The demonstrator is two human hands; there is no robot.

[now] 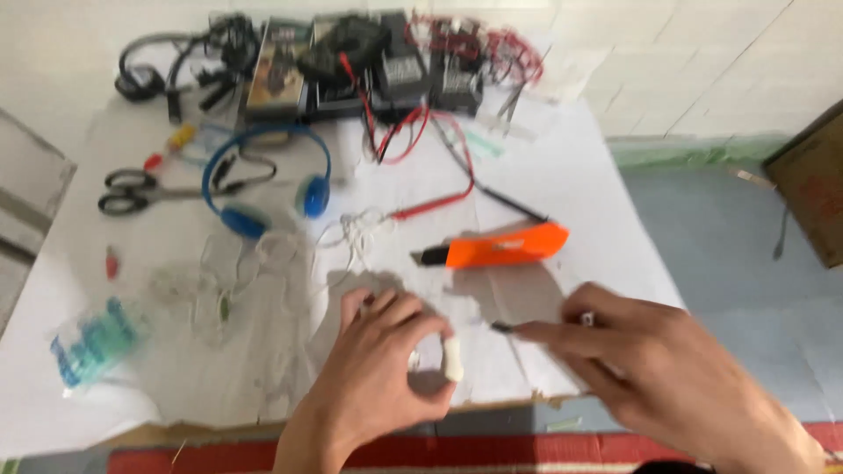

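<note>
The left hand [382, 360] pinches a small white plug-like piece [452, 358] between thumb and curled fingers [413, 326], just above the paper-covered counter [571, 175]. The right hand [641, 351] closes its fingers narrowly on a thin dark-tipped tool [502, 327], whose tip sits just right of the left fingers, near the white piece; motion blur hides what it is. To do this well, I judge the left grip should hold the piece steady and turned toward the tip, with the right wrist braced low. Just beyond the fingers lies 1 orange utility knife [500, 248]; farther off, blue headphones [263, 175] and scissors [132, 191].
</note>
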